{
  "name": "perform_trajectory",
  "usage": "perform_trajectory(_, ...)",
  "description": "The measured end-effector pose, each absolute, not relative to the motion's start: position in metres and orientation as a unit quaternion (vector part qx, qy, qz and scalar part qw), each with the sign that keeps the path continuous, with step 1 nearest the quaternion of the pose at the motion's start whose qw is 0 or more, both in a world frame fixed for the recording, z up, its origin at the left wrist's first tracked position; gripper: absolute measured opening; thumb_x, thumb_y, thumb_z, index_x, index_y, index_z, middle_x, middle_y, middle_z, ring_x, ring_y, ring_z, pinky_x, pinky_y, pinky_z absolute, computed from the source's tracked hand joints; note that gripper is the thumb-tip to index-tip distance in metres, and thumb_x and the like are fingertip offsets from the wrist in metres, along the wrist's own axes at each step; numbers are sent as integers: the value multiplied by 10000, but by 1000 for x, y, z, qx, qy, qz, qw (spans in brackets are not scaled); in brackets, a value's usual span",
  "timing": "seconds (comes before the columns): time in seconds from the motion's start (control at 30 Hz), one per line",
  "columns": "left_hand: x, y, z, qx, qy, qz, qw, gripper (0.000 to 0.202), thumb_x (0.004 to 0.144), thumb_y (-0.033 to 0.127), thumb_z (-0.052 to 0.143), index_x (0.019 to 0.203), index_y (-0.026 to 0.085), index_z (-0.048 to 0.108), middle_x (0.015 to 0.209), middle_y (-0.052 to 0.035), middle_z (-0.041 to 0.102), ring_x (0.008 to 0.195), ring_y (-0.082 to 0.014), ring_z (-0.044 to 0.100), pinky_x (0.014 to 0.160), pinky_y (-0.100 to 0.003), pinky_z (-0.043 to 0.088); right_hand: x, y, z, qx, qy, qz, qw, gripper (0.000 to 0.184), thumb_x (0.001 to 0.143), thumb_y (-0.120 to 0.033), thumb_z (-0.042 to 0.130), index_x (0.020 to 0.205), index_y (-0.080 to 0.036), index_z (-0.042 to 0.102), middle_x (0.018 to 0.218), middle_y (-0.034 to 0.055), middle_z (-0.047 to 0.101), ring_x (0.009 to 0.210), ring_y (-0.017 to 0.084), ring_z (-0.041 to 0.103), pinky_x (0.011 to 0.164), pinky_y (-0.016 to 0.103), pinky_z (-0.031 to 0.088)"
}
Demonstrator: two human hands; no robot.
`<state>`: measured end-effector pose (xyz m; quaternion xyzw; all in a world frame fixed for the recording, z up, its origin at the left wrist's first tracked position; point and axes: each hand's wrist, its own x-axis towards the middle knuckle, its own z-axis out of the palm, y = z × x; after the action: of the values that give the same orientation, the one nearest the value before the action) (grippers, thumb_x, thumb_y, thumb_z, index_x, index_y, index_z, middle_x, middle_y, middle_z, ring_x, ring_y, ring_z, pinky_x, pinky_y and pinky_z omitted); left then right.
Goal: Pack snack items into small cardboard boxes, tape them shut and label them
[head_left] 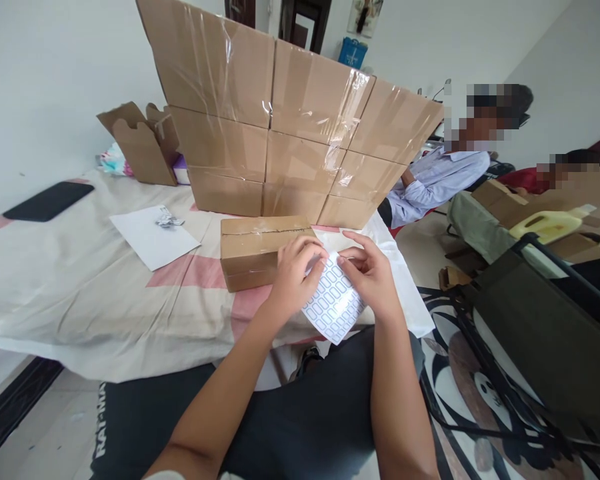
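Observation:
A white sheet of small blue-outlined labels point(334, 303) sits between both my hands, just in front of a low taped cardboard box point(253, 253) on the cloth-covered surface point(55, 287). My left hand point(294, 277) holds the sheet's left edge with curled fingers, next to the box's right end. My right hand point(373, 277) pinches at the sheet's top right corner with thumb and forefinger. Behind the low box rises a stack of several taped cardboard boxes point(290, 127).
A white paper point(145, 240) with a small crumpled scrap point(168, 218) lies to the left. An open folded carton point(143, 143) stands at the back left. Two other people sit at the right behind the stack. A dark bag on a frame point(540, 333) fills the right side.

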<state>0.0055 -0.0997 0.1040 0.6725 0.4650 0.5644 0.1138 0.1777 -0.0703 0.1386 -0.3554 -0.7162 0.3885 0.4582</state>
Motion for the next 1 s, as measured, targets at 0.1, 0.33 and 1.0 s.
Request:
perform_trajectory(0.1, 3, -100, 101, 681, 457, 560, 117, 135, 1021, 288, 512, 964, 242, 625, 1153, -35, 659, 1178, -211, 595, 1054, -396, 368, 177, -71, 140, -359, -715, 393, 453, 453, 886, -294, 721, 1318, -260, 588, 859, -5, 732, 628, 121, 591, 528, 252, 425)
perform_trajectory(0.33, -1, -99, 99, 685, 439, 565, 137, 100, 1006, 240, 527, 974, 242, 622, 1210, -36, 602, 1233, -217, 575, 1076, -410, 350, 177, -73, 141, -358, -712, 402, 450, 519, 902, -288, 711, 1394, -279, 548, 851, -1, 712, 626, 126, 570, 537, 269, 420)
perform_trajectory(1.0, -3, -96, 94, 681, 420, 574, 176, 86, 984, 223, 556, 960, 245, 635, 1235, -39, 563, 1250, -228, 560, 1106, -429, 367, 180, -73, 141, -350, -709, 411, 453, 608, 909, -262, 686, 1475, -285, 467, 849, -10, 701, 621, 125, 560, 537, 270, 424)
